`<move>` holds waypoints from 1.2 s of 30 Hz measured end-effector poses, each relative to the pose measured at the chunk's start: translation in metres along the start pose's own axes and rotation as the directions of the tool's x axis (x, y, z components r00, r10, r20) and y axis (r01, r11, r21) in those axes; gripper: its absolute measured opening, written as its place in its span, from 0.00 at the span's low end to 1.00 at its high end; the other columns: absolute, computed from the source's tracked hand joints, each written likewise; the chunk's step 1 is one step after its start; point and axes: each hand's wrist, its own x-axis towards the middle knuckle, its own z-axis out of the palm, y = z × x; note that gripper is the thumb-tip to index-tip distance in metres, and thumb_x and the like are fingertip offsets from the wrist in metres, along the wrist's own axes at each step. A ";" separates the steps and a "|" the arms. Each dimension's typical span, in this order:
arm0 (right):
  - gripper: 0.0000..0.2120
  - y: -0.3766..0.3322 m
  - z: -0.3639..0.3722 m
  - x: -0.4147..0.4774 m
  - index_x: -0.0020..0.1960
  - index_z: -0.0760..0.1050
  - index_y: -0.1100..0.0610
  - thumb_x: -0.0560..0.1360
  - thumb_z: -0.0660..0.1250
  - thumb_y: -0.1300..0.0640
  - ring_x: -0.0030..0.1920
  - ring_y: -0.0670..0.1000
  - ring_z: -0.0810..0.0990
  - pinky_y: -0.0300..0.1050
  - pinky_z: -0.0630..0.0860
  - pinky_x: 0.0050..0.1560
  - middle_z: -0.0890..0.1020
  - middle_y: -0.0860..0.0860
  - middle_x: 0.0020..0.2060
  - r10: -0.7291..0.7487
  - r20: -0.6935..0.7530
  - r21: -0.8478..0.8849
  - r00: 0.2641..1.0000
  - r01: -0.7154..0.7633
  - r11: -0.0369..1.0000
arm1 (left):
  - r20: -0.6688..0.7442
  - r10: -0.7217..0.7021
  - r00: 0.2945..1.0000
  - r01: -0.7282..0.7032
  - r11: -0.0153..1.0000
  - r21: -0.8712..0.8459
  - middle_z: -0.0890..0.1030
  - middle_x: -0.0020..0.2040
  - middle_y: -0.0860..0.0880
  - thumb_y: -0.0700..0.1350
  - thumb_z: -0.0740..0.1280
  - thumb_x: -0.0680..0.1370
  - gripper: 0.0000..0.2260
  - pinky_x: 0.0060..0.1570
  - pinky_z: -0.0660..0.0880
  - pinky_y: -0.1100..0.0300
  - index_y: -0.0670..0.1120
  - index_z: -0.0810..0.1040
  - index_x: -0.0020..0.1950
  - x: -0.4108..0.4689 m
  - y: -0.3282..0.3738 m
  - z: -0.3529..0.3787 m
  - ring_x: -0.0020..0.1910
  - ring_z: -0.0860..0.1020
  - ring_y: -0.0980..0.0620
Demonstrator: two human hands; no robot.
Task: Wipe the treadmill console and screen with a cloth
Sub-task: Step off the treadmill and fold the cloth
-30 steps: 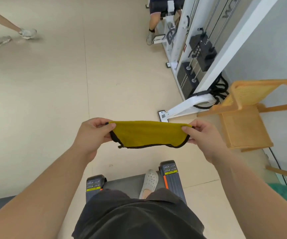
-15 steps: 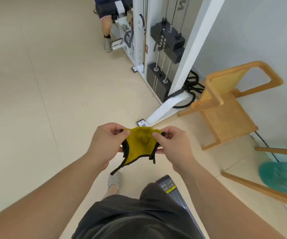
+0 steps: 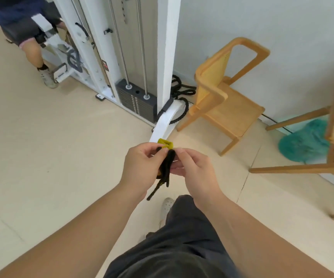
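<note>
Fingers (image 3: 152, 150) of left hand (image 3: 142, 167) and right hand (image 3: 192, 169) are pinched on the bunched cloth (image 3: 165, 144); judged soft, light, limp; best held as a folded pad.

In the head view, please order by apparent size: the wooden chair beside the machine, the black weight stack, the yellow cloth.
1. wooden chair
2. weight stack
3. yellow cloth, folded; nearest the camera, yet looks smallest.
</note>
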 end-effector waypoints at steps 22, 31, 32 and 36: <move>0.20 -0.009 -0.300 0.153 0.64 0.80 0.58 0.74 0.76 0.52 0.61 0.57 0.82 0.56 0.79 0.63 0.85 0.57 0.60 0.143 -0.300 0.382 0.943 -0.018 0.924 | 0.770 -0.118 0.627 -0.061 0.978 0.199 0.83 0.39 0.48 0.38 0.65 0.81 0.09 0.44 0.80 0.54 0.45 0.84 0.47 0.189 0.126 0.309 0.41 0.81 0.51; 0.13 -0.042 -0.396 0.201 0.60 0.82 0.55 0.77 0.74 0.53 0.56 0.55 0.85 0.50 0.85 0.50 0.87 0.54 0.54 0.363 -0.594 0.433 0.718 -0.095 0.897 | 0.778 -0.235 0.582 -0.087 0.934 0.347 0.81 0.43 0.45 0.44 0.65 0.81 0.06 0.42 0.80 0.49 0.45 0.82 0.50 0.264 0.142 0.471 0.43 0.80 0.45; 0.14 -0.045 -0.407 0.204 0.60 0.82 0.56 0.76 0.76 0.55 0.55 0.55 0.86 0.50 0.85 0.51 0.87 0.54 0.54 0.381 -0.591 0.445 0.711 -0.107 0.889 | 0.791 -0.241 0.562 -0.097 0.931 0.352 0.81 0.42 0.45 0.44 0.65 0.82 0.06 0.41 0.80 0.50 0.45 0.82 0.51 0.268 0.146 0.488 0.43 0.80 0.46; 0.18 -0.047 -0.448 0.214 0.63 0.80 0.53 0.74 0.77 0.57 0.58 0.55 0.84 0.55 0.83 0.58 0.86 0.53 0.57 0.412 -0.623 0.471 0.665 -0.102 0.876 | 0.835 -0.267 0.481 -0.160 0.910 0.383 0.81 0.44 0.45 0.46 0.63 0.83 0.07 0.43 0.83 0.49 0.45 0.80 0.54 0.277 0.165 0.544 0.44 0.81 0.46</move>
